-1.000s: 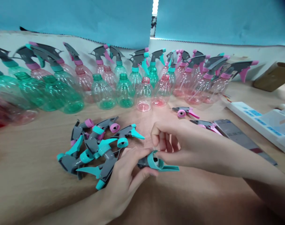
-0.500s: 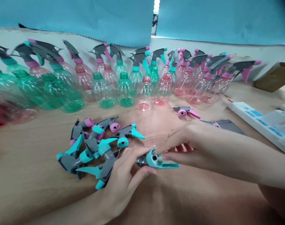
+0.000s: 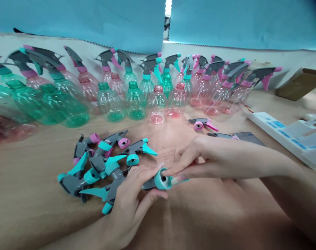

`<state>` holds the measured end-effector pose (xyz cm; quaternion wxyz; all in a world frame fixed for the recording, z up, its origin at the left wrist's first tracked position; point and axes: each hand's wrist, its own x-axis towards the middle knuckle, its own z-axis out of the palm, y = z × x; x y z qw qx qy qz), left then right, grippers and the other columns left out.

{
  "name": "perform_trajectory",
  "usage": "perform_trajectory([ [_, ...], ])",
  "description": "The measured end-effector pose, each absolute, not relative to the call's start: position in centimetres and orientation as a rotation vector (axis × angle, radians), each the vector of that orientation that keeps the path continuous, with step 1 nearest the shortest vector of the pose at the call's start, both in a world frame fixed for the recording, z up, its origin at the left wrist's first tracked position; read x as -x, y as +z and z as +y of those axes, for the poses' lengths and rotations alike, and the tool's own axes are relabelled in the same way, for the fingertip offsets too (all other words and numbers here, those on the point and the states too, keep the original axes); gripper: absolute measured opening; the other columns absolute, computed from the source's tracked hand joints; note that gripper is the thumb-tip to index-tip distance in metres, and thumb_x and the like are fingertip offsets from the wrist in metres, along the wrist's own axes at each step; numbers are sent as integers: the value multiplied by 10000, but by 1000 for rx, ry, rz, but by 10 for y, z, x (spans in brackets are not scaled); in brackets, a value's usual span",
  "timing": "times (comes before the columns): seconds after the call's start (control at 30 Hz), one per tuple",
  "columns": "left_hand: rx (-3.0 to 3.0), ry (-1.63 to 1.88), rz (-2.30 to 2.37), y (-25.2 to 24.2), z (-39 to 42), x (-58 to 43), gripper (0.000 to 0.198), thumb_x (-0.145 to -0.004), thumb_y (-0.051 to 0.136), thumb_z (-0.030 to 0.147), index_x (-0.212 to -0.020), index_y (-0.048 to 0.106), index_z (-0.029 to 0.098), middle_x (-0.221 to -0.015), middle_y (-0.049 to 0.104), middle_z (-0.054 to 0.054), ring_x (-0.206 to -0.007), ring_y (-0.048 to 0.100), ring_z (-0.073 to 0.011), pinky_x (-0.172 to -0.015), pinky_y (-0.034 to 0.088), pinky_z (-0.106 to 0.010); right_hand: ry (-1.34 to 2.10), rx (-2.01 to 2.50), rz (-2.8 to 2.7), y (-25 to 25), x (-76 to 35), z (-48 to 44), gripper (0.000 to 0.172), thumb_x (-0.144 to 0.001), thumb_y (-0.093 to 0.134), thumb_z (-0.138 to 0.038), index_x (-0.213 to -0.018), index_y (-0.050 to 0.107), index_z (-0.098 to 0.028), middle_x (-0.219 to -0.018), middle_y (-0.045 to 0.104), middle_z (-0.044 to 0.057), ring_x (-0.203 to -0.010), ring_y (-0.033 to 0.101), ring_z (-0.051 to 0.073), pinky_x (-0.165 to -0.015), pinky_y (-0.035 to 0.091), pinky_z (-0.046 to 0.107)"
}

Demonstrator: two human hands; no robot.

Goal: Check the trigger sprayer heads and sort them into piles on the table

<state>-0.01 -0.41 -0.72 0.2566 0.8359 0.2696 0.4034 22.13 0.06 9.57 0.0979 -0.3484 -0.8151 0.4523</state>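
The spray head [image 3: 161, 180] sits low in the middle of the view, raised a little off the worktop [image 3: 30, 194] and gripped from both sides. Its long axis runs roughly left to right: the grey body points left into the left hand [image 3: 135, 199], and the teal trigger points right under the right hand [image 3: 199, 161]. The round teal collar faces up toward the camera, with its dark opening showing. The left hand's thumb and fingers are closed around the grey body, and the right hand's fingertips pinch the collar and trigger.

Just to the left, the pile of spray heads [image 3: 103, 163] lies close against the left hand's knuckles. There is bare worktop nearer the viewer and between the forearms. A row of bottles [image 3: 133, 104] stands well behind, along the back. A pink spray head [image 3: 201, 124] lies loose beyond the right hand.

The nozzle end is hidden inside the left hand, and most of the trigger is covered by fingers. A phone [image 3: 247, 137] is partly hidden behind the right wrist. The bottles at the far left are blurred and cut off by the frame, as is the white box [image 3: 285, 133] at the right. The worktop's near edge is out of view.
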Motion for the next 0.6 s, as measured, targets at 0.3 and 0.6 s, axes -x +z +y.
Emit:
perform_trajectory([
  [0.3, -2218, 1103, 634, -9, -5, 3, 310, -944, 497, 271, -1252, 464, 261, -818, 675, 20, -866, 607, -151, -818, 497, -244, 892, 1076, -2449, 95, -211, -8, 204, -877, 556, -153, -941, 726, -247, -861, 716, -59, -709, 600, 63, -670, 433, 187],
  [0.6, -2176, 1110, 626, -8, -6, 1, 277, -929, 518, 210, -1200, 469, 245, -1049, 595, -2, -999, 545, -131, -896, 457, -214, 498, 1267, -2458, 97, -201, -30, 253, -849, 549, -92, -948, 700, -269, -837, 697, -45, -738, 612, 115, -703, 462, 226],
])
